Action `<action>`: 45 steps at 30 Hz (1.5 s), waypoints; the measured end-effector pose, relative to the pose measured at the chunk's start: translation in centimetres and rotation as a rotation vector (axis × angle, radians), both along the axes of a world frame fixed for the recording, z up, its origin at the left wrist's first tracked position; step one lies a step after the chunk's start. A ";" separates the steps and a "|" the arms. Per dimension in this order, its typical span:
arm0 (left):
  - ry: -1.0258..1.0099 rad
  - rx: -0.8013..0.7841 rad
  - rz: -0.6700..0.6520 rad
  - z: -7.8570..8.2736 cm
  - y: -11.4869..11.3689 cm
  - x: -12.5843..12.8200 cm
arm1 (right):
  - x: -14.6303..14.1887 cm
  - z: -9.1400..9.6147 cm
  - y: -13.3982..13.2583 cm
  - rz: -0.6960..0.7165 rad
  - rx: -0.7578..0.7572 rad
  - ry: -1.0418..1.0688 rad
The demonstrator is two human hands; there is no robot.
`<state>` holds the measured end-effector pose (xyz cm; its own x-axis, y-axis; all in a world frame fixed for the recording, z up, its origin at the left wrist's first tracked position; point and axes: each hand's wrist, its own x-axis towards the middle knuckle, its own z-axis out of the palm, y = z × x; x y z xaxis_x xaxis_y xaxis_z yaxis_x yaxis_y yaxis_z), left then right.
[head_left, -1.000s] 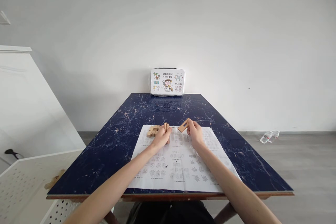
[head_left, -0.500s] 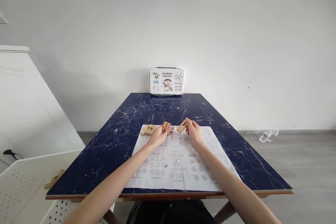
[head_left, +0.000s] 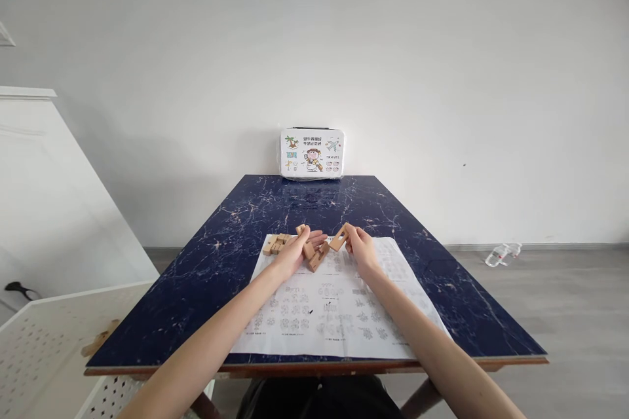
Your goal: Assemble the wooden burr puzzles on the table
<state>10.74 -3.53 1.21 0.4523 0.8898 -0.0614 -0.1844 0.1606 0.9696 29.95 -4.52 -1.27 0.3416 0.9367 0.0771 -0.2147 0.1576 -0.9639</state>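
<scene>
My left hand (head_left: 293, 255), palm turned up and fingers stretched to the right, holds notched wooden puzzle blocks (head_left: 318, 258) against the palm under the thumb. One block end (head_left: 300, 229) sticks up beyond the thumb. In a pinch, my right hand (head_left: 362, 250) grips a flat wooden puzzle piece with a rectangular hole (head_left: 339, 238). That piece is tilted, its lower end close to the blocks in my left hand; whether they touch I cannot tell. More wooden blocks (head_left: 273, 245) stand grouped at the far left corner of the printed instruction sheet (head_left: 339, 340).
The sheet lies on a dark blue marbled table (head_left: 196, 288). A white cartoon-printed case (head_left: 312, 154) stands at the back against the wall. Left of the table is a white perforated basket (head_left: 39, 340) with wooden pieces (head_left: 101, 338). Clear plastic bottles (head_left: 501, 254) lie on the floor at right.
The blocks in my left hand have turned and spread, lying lower and further right across the opened palm. My right hand has tilted its holed piece and brought it slightly left.
</scene>
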 end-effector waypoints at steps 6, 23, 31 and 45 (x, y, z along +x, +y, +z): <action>-0.066 -0.089 -0.031 0.2 0.1 0.0 | 0.0 0.0 0.0 0.004 -0.002 -0.014; -0.011 -0.027 0.057 0.4 -0.3 -0.3 | 0.1 0.2 -0.4 0.022 0.004 -0.001; -0.185 -0.261 -0.320 1.8 -0.4 -0.9 | 0.0 0.6 -0.6 0.003 -0.034 0.022; 0.045 -0.059 -0.326 2.1 -1.6 -0.5 | 0.2 0.0 -0.2 0.015 0.000 0.067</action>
